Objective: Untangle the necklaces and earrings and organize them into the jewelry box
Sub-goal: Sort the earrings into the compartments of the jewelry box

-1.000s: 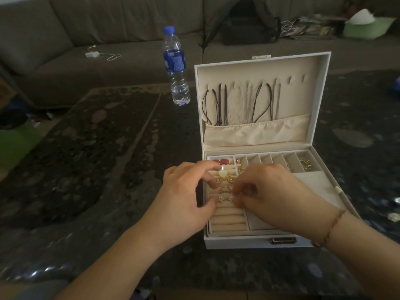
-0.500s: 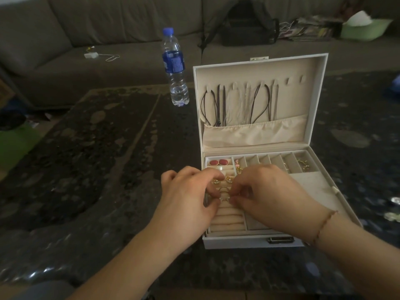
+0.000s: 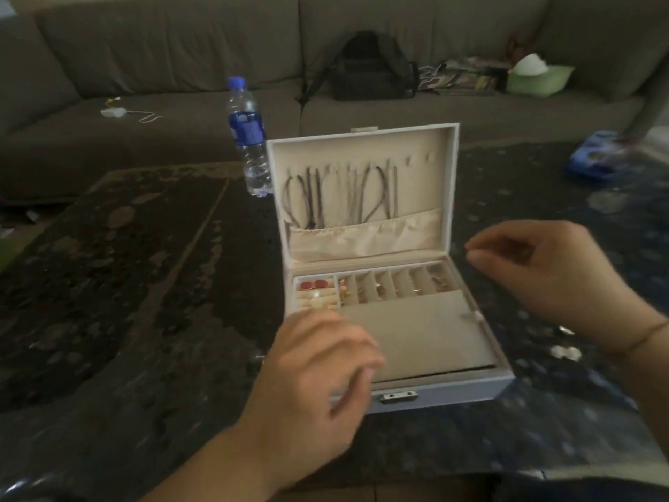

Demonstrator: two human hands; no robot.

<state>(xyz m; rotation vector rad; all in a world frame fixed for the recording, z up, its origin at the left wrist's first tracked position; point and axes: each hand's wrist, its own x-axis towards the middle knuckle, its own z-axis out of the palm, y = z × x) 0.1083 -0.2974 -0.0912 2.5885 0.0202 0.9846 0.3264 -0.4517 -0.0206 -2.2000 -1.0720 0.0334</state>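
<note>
The white jewelry box (image 3: 445,393) stands open on the dark table. Dark cord necklaces (image 3: 315,197) hang inside its lid above a fabric pocket. Red earrings (image 3: 314,284) and gold pieces sit in the ring rolls (image 3: 318,300) at the tray's left. More small gold pieces lie in the narrow compartments (image 3: 394,284). A beige flap (image 3: 416,331) covers the rest of the tray. My left hand (image 3: 311,371) hovers over the box's front-left corner, fingers loosely curled, hiding the front rolls. My right hand (image 3: 543,269) is right of the box, thumb and forefinger near each other, nothing visible between them.
Small loose jewelry pieces (image 3: 564,353) lie on the table right of the box. A water bottle (image 3: 248,139) stands behind the box's left corner. A blue object (image 3: 593,157) sits far right. On the sofa are a backpack (image 3: 373,70) and a green tissue box (image 3: 539,77).
Both hands have left the ring rolls. My right hand has swung out to the right of the box, and my left hand has drawn back toward the front-left corner.
</note>
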